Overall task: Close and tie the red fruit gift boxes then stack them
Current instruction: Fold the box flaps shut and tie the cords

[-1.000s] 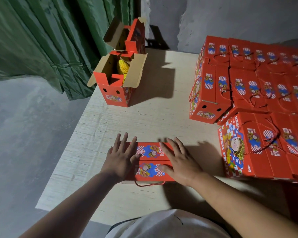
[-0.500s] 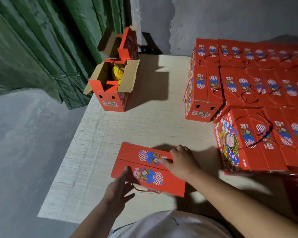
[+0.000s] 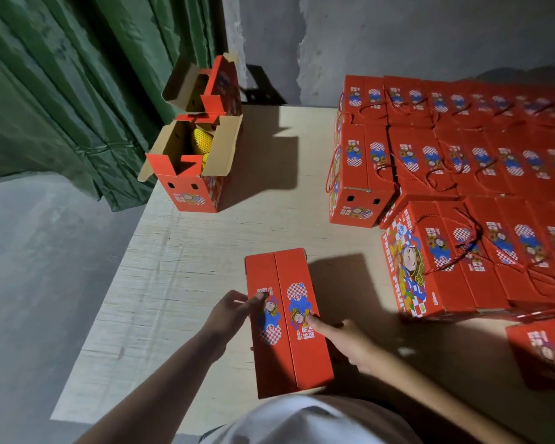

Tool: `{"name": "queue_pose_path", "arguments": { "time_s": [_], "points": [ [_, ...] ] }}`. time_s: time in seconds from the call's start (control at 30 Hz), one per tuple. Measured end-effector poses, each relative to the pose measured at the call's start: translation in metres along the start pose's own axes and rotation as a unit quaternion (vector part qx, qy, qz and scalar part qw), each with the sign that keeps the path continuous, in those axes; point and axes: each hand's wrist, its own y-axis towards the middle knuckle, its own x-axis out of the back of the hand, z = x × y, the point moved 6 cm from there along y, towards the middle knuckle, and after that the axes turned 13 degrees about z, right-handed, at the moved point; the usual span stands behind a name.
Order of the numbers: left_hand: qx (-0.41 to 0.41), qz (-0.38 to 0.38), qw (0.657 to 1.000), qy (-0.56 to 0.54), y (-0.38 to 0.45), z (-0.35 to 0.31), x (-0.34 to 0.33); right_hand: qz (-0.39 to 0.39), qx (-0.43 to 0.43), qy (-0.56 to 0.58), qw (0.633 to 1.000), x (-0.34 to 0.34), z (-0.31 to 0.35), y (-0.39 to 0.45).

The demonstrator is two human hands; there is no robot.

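Note:
A closed red gift box (image 3: 287, 344) stands on the table right in front of me, its long side pointing away from me. My left hand (image 3: 231, 312) holds its left edge, thumb on the top flap. On the box's right side lies my right hand (image 3: 350, 342), its forefinger pressing the top near the picture. An open red box (image 3: 191, 184) with yellow fruit (image 3: 202, 141) inside stands at the far left of the table, another open box (image 3: 218, 88) behind it.
Several closed and tied red boxes (image 3: 462, 174) are stacked in rows over the right half of the pale wooden table (image 3: 180, 257). One more red box (image 3: 545, 347) sits at the right edge. A green curtain (image 3: 77, 91) hangs at the left, beyond the table's edge.
The box has been turned about a quarter turn, from lying crosswise to pointing away from me. My left hand went from its top to its left edge; the right slid to its right side.

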Motion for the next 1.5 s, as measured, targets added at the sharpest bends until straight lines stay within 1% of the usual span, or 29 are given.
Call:
{"name": "queue_pose_path", "arguments": {
  "time_s": [0.03,0.1,0.17,0.23,0.27,0.33,0.43,0.5,0.6,0.67,0.8,0.93,1.0,1.17,1.33,1.43,1.5],
  "points": [
    [0.004,0.011,1.000,0.024,0.002,0.002,0.000,0.016,-0.004,0.051,0.999,-0.004,0.000,0.000],
    [0.029,0.012,0.999,0.032,0.004,0.012,0.001,0.039,0.007,0.149,0.988,-0.011,0.007,-0.001],
    [0.037,-0.008,0.999,0.029,0.002,0.020,0.005,0.034,0.024,0.200,0.979,-0.015,0.015,-0.003],
    [0.016,-0.030,0.999,0.037,-0.004,0.020,0.009,0.042,0.035,0.230,0.972,-0.016,0.019,-0.005],
    [0.003,-0.038,0.999,0.031,-0.008,0.017,0.012,0.033,0.047,0.246,0.968,-0.012,0.021,-0.008],
    [-0.027,-0.047,0.998,-0.006,-0.015,0.007,0.018,-0.002,0.093,0.291,0.952,0.000,0.033,-0.015],
    [-0.069,-0.034,0.995,-0.063,-0.029,-0.016,0.024,-0.009,0.179,0.353,0.918,0.009,0.061,-0.030],
    [-0.100,-0.023,0.990,-0.095,-0.041,-0.037,0.026,-0.009,0.227,0.349,0.909,0.010,0.081,-0.042],
    [-0.146,-0.015,0.981,-0.130,-0.055,-0.070,0.029,-0.009,0.282,0.313,0.907,0.008,0.109,-0.066],
    [-0.161,-0.012,0.977,-0.136,-0.060,-0.088,0.029,-0.008,0.311,0.289,0.905,0.009,0.125,-0.081],
    [-0.174,-0.008,0.975,-0.139,-0.066,-0.106,0.025,-0.023,0.322,0.288,0.902,0.018,0.143,-0.101],
    [-0.190,-0.014,0.971,-0.142,-0.067,-0.122,0.027,-0.038,0.348,0.263,0.899,0.029,0.150,-0.111],
    [-0.186,-0.014,0.972,-0.140,-0.064,-0.126,0.023,-0.060,0.350,0.254,0.900,0.035,0.149,-0.112],
    [-0.183,0.004,0.975,-0.128,-0.052,-0.138,0.001,-0.099,0.375,0.253,0.886,0.049,0.144,-0.117],
    [-0.174,0.020,0.977,-0.119,-0.035,-0.146,-0.015,-0.140,0.379,0.250,0.880,0.065,0.134,-0.123],
    [-0.164,0.035,0.977,-0.128,-0.026,-0.143,-0.026,-0.149,0.385,0.258,0.873,0.068,0.128,-0.127],
    [-0.162,0.046,0.975,-0.145,-0.021,-0.140,-0.032,-0.160,0.393,0.242,0.873,0.070,0.123,-0.127]
  ]
}}
